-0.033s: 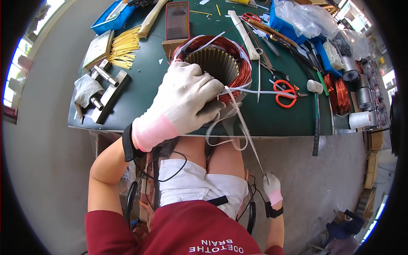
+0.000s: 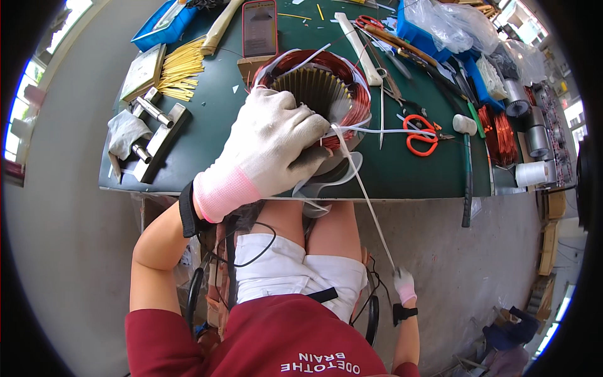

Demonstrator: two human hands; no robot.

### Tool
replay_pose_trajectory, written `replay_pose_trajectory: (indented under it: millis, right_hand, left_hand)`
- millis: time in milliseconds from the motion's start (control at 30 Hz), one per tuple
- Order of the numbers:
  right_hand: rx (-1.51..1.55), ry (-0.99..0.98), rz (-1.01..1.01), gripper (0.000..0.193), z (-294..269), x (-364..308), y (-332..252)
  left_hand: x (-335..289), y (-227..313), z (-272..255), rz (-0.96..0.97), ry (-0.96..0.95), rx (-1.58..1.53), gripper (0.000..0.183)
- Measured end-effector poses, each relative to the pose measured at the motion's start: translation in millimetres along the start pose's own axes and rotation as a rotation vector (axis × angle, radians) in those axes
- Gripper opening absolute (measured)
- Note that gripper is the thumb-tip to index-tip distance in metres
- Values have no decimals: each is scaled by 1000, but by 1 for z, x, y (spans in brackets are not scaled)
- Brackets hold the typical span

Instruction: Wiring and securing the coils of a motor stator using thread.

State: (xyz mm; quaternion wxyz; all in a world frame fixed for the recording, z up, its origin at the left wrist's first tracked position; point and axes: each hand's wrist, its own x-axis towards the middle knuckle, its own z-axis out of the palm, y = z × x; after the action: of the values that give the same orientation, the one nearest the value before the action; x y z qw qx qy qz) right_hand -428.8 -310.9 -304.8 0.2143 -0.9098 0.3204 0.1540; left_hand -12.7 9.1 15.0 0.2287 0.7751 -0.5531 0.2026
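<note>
A motor stator (image 2: pixel 359 103) with red-brown copper windings around its slotted bore rests near the table's front edge. My left hand (image 2: pixel 276 129), in a white glove with a pink cuff, lies over its near side, fingers bent round the winding. From beside those fingertips a white lacing tape (image 2: pixel 367 198) runs taut down to the right. My right hand (image 2: pixel 405 286), gloved too and low beyond the table edge, is closed on the tape's far end. White sleeved leads (image 2: pixel 396 134) stick out of the winding to the right. A clear film strip (image 2: pixel 336 185) hangs below the stator.
Red-handled scissors (image 2: pixel 422 135) and a hammer (image 2: pixel 466 169) lie to the right. Yellow strips (image 2: pixel 180 72) and a metal fixture (image 2: pixel 157 135) are at left. A phone (image 2: pixel 260 31) stands behind the stator. Copper wire coils (image 2: pixel 504 138) and blue bins sit at far right.
My right hand has moved slightly down and right, and the tape, looped below the stator before, is now drawn out straight. My left hand stays on the stator.
</note>
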Motion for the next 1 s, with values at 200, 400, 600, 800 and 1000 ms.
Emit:
replay_pose_trajectory:
  millis: [200, 400, 600, 800, 1000]
  right_hand:
    - [241, 106, 178, 22, -56, -6, -36]
    - [827, 407, -589, 22, -168, 31, -322]
    - [1451, -345, -275, 26, -99, 39, -296]
    - [965, 379, 466, 19, -67, -36, -54]
    - [550, 634, -396, 18, -176, 6, -292]
  left_hand:
    - [-5, -21, -11, -4, -71, -2, 26]
    - [-3, -26, 1, -1, -36, -22, 24]
    - [-7, -21, 5, -13, -23, -21, 24]
    - [-1, -22, -3, 21, -16, -35, 26]
    - [-6, -23, 7, -19, 22, -24, 25]
